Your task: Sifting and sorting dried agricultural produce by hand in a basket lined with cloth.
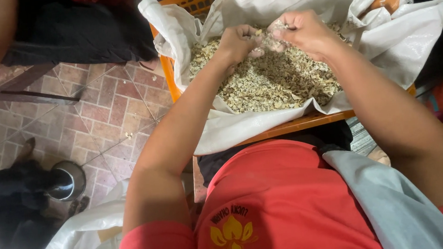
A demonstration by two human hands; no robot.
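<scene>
Dried pale flakes filled a white woven sack that lined an orange plastic crate, which sat just in front of the person's red shirt. Far to the left, a black bundle lay on the reddish tiled floor beside a small metal cup, with a white plastic bag near the person's elbow. Over the heap, the left hand was curled shut around a clump of flakes. Just beside it, almost touching, the right hand pinched another small clump between fingers and thumb. A grey cloth draped across the lap on the right.
</scene>
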